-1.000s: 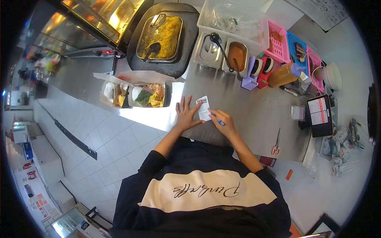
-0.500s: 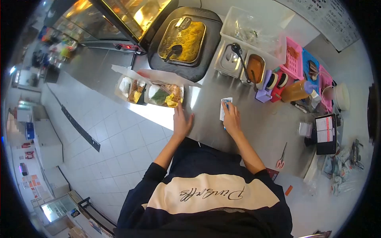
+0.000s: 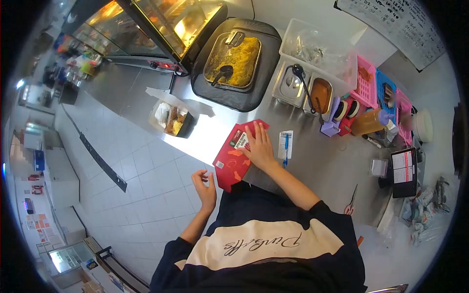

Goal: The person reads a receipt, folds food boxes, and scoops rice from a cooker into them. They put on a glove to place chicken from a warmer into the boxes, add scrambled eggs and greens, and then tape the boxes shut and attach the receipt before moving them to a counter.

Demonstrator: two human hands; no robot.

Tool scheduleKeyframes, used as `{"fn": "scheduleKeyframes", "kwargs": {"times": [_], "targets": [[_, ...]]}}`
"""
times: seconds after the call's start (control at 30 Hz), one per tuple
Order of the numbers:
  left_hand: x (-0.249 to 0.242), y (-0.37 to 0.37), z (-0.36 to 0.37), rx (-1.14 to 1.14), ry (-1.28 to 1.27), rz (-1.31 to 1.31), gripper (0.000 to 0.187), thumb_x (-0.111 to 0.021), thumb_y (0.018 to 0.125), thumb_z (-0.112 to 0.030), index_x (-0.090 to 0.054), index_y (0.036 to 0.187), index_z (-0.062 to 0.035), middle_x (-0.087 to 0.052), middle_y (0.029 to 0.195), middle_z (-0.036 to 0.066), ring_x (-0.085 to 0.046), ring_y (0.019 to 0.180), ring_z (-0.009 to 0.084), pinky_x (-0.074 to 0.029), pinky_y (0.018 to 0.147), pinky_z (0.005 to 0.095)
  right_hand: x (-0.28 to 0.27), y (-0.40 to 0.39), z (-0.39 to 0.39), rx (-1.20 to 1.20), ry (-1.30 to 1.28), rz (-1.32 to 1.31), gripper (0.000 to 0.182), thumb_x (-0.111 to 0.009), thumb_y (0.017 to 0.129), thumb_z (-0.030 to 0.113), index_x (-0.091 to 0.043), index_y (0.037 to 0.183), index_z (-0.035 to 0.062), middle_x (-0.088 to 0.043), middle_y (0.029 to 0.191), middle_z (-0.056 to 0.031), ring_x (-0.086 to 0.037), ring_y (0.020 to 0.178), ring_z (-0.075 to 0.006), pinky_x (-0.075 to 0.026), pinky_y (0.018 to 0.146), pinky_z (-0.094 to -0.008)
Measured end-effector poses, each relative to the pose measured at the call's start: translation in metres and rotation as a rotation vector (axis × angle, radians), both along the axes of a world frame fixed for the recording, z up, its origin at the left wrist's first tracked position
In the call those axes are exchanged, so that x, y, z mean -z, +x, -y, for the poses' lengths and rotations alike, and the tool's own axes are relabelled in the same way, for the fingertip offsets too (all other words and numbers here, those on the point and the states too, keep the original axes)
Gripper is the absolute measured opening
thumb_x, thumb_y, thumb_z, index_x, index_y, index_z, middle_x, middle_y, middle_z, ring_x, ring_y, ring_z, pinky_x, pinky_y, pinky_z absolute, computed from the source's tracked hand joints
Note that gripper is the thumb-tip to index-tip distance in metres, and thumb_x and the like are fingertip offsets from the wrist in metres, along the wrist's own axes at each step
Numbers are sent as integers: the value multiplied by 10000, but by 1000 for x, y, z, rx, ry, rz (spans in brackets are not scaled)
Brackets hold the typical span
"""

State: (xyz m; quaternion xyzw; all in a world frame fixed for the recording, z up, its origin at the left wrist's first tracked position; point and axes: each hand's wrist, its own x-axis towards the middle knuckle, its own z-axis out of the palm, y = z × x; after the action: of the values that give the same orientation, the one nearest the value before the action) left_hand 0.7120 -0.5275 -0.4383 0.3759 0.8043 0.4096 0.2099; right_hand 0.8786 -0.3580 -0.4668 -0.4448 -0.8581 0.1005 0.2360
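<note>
A red printed takeaway box (image 3: 229, 162) lies closed at the counter's front edge. My right hand (image 3: 258, 149) rests on its top with fingers stretched out and apart. Just left of the box, my left hand (image 3: 204, 188) hovers past the counter edge, fingers loosely bent and thumb apart, holding nothing. To the right of my right hand is a white printed slip (image 3: 289, 140) with a blue pen (image 3: 286, 151) lying on it. An open food box (image 3: 168, 117) stands farther left, with rice, a white wrapped item and browned pieces inside.
Behind are a pan of yellow food (image 3: 244, 61) with a black ladle and a lit display case (image 3: 181, 24). Steel containers (image 3: 290, 88), a sauce bottle (image 3: 369, 122) and pink baskets (image 3: 364, 83) line the back right. Scissors (image 3: 350, 202) and a tablet (image 3: 403, 168) lie at right.
My right hand has left the slip and pen and moved left onto the red box. The right-hand open food box now appears closed and nearer me. My left hand has drawn back.
</note>
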Motion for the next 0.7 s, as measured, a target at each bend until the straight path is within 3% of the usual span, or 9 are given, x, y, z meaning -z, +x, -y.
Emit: {"fn": "scheduleKeyframes", "kwargs": {"times": [0.1, 0.13, 0.23, 0.33, 0.4, 0.5, 0.57, 0.6, 0.7], "targets": [[22, 23, 4, 7, -32, 207, 463, -514, 924, -179, -360, 1303, 38, -424, 1249, 176, -454, 1124, 259, -363, 958, 325, 16, -12, 0, 169, -261, -13, 831, -626, 748, 514, -325, 1367, 50, -330, 1361, -262, -338, 1243, -442, -339, 994, -478], [27, 21, 0, 114, -125, 452, 534, -453, 955, -224, -260, 1373, 46, -358, 1334, 186, -368, 1229, 246, -293, 1028, 321, 12, -14, 0, 253, -223, -23, 709, -651, 732, 506, -510, 1219, 10, -513, 1191, -271, -519, 1080, -396, -432, 897, -449], [49, 27, -22, 120, 51, 724, 572, -477, 945, -198, -218, 1398, 35, -362, 1366, 153, -357, 1249, 220, -280, 1036, 326, -12, 12, -13, 102, -770, 79, 579, -679, 751, 471, -616, 1077, -4, -653, 893, -187, -634, 862, -340, -496, 780, -406], [39, 15, -39, 30, -72, 755, 467, -527, 933, -211, -414, 1295, 62, -558, 1128, 107, -507, 1036, 139, -403, 876, 255, 14, 45, -2, 132, -648, -95, 425, -687, 770, 408, -679, 795, -17, -621, 613, -165, -636, 593, -282, -498, 593, -386], [48, 3, -40, -20, -179, 798, 400, -518, 943, -276, -564, 1184, 39, -637, 957, 78, -554, 937, 116, -428, 836, 236, 27, 58, 6, 188, -744, -301, 415, -675, 786, 403, -678, 843, -8, -634, 659, -160, -643, 631, -263, -497, 612, -378], [63, -3, -31, 48, -83, 793, 455, -460, 964, -331, -534, 1224, 36, -629, 1008, 84, -545, 956, 120, -421, 856, 252, 9, 65, 19, 193, -596, -569, 398, -664, 808, 375, -667, 915, -9, -645, 726, -144, -653, 734, -228, -503, 678, -328], [40, 11, -34, 87, 75, 635, 498, -413, 976, -368, -511, 1233, 47, -610, 1030, 81, -539, 954, 127, -423, 872, 271, 5, 68, 26, 134, -458, -811, 390, -665, 815, 349, -655, 947, -18, -650, 758, -144, -660, 817, -219, -511, 731, -285], [40, 10, -30, 126, 73, 549, 501, -417, 973, -374, -512, 1223, 50, -592, 1051, 77, -540, 948, 124, -432, 875, 279, 7, 65, 28, 143, -367, -795, 376, -638, 832, 347, -650, 948, -11, -624, 754, -151, -634, 727, -245, -489, 654, -324], [46, -5, -33, 144, -75, 511, 459, -471, 956, -330, -517, 1192, 60, -598, 1049, 95, -579, 899, 158, -464, 830, 294, 29, 71, 17, 182, -604, -320, 360, -623, 840, 329, -621, 1013, 13, -616, 849, -169, -607, 692, -284, -485, 641, -347]]}}
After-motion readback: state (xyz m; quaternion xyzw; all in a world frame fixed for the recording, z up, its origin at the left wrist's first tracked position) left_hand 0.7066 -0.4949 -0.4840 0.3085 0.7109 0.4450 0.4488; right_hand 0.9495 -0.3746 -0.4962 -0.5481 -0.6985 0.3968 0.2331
